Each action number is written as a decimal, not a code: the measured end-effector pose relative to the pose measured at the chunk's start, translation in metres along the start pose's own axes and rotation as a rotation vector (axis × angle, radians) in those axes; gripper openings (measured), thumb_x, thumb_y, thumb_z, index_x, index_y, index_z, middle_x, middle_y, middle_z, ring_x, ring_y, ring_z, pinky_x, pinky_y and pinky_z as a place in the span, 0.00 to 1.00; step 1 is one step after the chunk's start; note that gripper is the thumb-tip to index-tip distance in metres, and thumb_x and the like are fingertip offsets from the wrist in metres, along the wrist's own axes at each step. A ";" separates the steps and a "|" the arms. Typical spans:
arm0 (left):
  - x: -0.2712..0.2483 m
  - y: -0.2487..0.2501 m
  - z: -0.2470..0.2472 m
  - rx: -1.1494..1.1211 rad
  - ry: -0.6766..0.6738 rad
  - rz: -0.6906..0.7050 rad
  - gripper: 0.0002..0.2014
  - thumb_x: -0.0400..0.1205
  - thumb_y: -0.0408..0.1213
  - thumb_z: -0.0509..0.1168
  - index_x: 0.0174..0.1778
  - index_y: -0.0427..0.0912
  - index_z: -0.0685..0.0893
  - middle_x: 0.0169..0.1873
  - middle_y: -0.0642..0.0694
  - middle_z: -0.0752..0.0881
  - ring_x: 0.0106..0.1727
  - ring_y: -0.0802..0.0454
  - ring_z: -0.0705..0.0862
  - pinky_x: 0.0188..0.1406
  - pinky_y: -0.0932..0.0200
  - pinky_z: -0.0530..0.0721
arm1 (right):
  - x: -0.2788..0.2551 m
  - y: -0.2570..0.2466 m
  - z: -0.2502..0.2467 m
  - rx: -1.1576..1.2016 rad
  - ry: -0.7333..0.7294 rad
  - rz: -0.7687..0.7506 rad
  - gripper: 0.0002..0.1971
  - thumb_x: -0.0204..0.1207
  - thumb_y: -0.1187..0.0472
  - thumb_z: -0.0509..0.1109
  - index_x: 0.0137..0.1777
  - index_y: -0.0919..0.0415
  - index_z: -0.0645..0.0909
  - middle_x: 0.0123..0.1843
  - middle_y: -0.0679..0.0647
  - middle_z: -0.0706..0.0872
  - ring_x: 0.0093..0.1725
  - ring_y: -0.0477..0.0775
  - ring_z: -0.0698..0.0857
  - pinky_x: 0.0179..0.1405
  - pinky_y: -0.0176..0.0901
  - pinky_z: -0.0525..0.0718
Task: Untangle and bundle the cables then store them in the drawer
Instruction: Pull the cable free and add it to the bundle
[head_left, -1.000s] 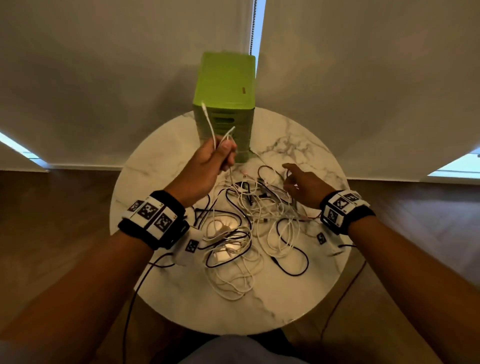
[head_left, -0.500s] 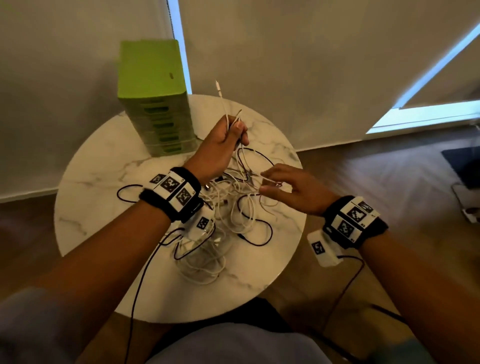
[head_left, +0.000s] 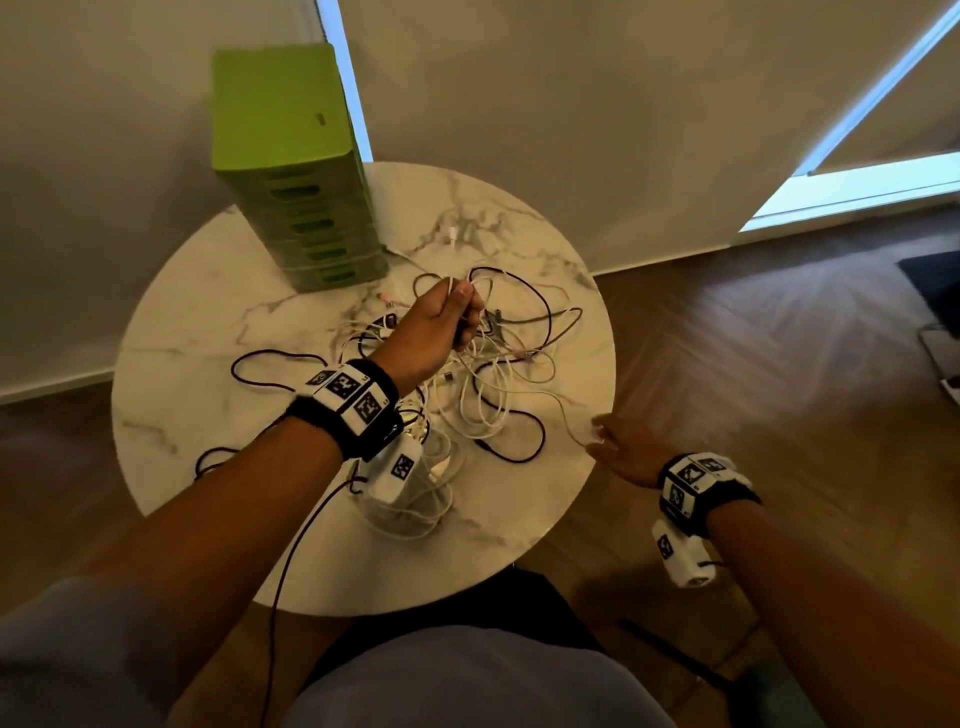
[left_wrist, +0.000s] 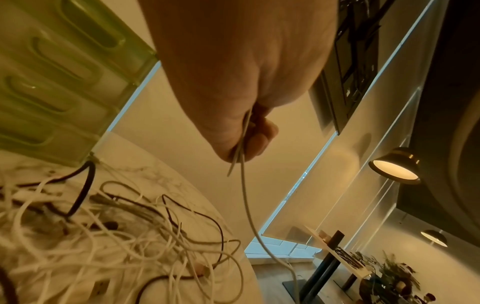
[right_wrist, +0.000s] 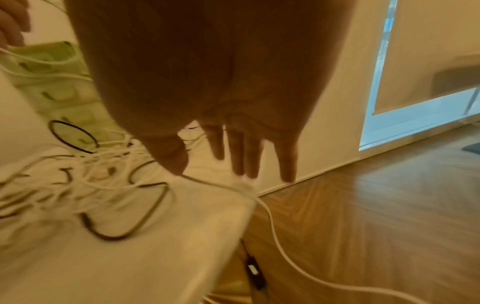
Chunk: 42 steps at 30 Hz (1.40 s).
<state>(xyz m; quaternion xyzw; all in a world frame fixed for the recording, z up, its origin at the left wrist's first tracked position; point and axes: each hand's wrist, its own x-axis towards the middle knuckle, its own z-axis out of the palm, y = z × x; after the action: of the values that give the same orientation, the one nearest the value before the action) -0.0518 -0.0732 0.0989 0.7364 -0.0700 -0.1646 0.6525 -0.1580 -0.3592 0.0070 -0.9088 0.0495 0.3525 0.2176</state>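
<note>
Cable (head_left: 563, 410) between hands, no legible labels

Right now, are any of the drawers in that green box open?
All shut, as far as the pictures show: the green drawer unit stands upright on the marble table, every drawer front flush, while the cables lie tangled outside.

Right hand (right_wrist: 228, 131) seen from the wrist, fingers (right_wrist: 239, 154) straight and spread, above the table (right_wrist: 155, 257) edge. A white cable (right_wrist: 275, 232) runs from beneath the thumb off the table edge and down over the wooden floor (right_wrist: 376, 216). Tangled white and black cables (right_wrist: 85, 181) lie on the table to the left; green drawer unit (right_wrist: 59, 86) behind them, blurred.
</note>
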 end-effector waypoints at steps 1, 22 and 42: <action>-0.002 -0.004 0.002 -0.019 0.006 -0.021 0.15 0.94 0.40 0.49 0.48 0.41 0.77 0.36 0.48 0.77 0.30 0.59 0.75 0.31 0.65 0.74 | 0.004 -0.008 0.006 0.031 0.086 -0.051 0.30 0.85 0.52 0.66 0.83 0.62 0.63 0.80 0.62 0.70 0.78 0.63 0.71 0.77 0.48 0.69; 0.016 0.039 -0.042 -0.163 0.273 0.115 0.23 0.94 0.50 0.43 0.67 0.44 0.79 0.31 0.52 0.72 0.29 0.59 0.67 0.27 0.64 0.66 | 0.020 -0.084 -0.042 0.320 0.520 -0.394 0.14 0.90 0.49 0.54 0.64 0.55 0.76 0.37 0.46 0.84 0.34 0.50 0.82 0.37 0.43 0.78; 0.053 -0.038 -0.075 -0.215 0.291 -0.256 0.20 0.93 0.51 0.51 0.41 0.44 0.77 0.26 0.53 0.64 0.23 0.58 0.61 0.24 0.63 0.64 | 0.126 -0.158 -0.087 -0.036 0.168 -0.446 0.13 0.83 0.62 0.62 0.62 0.60 0.84 0.58 0.61 0.89 0.58 0.62 0.86 0.53 0.44 0.79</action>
<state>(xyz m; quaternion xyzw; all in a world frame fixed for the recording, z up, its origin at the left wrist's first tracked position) 0.0182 -0.0147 0.0604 0.6815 0.1369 -0.1447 0.7042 0.0279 -0.2462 0.0378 -0.9272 -0.1410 0.2194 0.2689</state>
